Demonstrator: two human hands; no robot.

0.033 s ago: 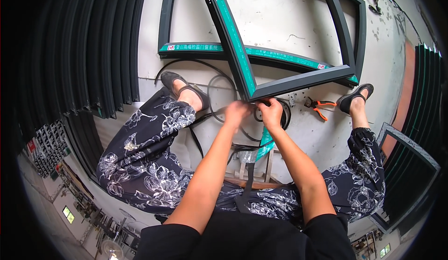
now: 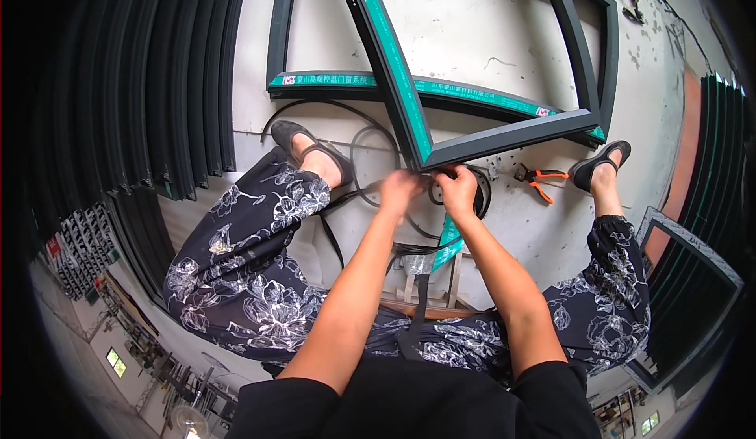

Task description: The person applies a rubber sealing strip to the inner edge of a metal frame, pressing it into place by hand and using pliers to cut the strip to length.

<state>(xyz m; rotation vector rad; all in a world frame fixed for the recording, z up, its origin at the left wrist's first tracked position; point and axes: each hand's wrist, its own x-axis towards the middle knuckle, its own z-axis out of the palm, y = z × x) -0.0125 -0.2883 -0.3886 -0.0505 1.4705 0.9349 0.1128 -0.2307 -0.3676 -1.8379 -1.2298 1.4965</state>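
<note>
A dark grey window frame (image 2: 391,69) with green protective film lies before me, one corner pointing my way. Beneath that corner is my right hand (image 2: 458,192), its thumb and fingers closed in a pinch on a thin black rubber sealing strip (image 2: 483,197). Close by on the left, my left hand (image 2: 399,192) is curled near the same corner, but motion smears its fingers and the frame hides the tips. More of the strip loops over the floor between my feet and around my hands.
Orange-handled pliers (image 2: 543,176) lie on the floor near my right shoe. Another frame (image 2: 472,96) rests under the near one. Dark profiles (image 2: 150,69) stack at the left, more profiles (image 2: 713,155) at the right. A low wooden stool (image 2: 453,281) with green film stands between my legs.
</note>
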